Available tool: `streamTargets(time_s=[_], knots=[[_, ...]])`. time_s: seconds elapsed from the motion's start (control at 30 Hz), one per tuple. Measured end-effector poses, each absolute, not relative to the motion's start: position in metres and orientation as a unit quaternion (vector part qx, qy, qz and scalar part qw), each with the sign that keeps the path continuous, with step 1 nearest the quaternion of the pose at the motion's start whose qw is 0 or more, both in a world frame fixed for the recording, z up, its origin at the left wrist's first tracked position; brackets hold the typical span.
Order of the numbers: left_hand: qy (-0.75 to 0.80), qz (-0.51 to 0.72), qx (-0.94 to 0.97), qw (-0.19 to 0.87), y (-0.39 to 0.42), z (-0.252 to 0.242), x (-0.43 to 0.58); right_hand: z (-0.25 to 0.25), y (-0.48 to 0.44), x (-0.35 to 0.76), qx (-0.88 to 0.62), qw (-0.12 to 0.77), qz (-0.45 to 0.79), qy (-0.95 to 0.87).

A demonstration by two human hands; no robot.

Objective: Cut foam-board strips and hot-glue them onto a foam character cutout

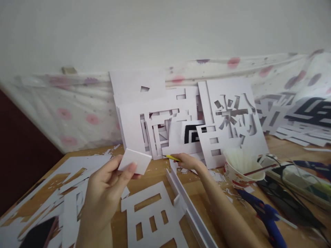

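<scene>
The left hand (104, 187) had its grip clamped on a white card (134, 159); right of the card, the right hand (188, 161) gripped a yellow tool (171, 158), long axis sideways, tip toward the card.

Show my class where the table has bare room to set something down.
Bare wood shows on the table between the white square in the left hand and the long strip; another patch lies between that strip and the right forearm. It's crowded on the left, under paper sheets, and on the right, around the cup and glue gun.
</scene>
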State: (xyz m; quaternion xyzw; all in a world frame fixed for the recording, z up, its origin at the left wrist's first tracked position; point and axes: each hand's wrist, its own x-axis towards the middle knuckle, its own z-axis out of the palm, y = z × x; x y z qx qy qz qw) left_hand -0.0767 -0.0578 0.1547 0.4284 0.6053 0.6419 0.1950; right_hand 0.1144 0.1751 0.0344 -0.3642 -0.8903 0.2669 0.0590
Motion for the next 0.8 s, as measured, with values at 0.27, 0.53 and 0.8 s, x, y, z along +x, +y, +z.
streamTargets(time_s=[0.27, 0.53, 0.8], knots=[[0.558, 0.652, 0.430, 0.280, -0.054, 0.152, -0.073, 0.020, 0.171, 0.104, -0.413, 0.052, 0.173, -0.892], [0.558, 0.625, 0.439, 0.324, -0.057, 0.160, -0.057, 0.042, 0.164, 0.100, -0.416, 0.116, 0.183, -0.884], [0.540, 0.558, 0.492, 0.394, -0.042, 0.148, -0.052, 0.118, 0.081, 0.100, -0.181, 0.397, 0.482, -0.760]])
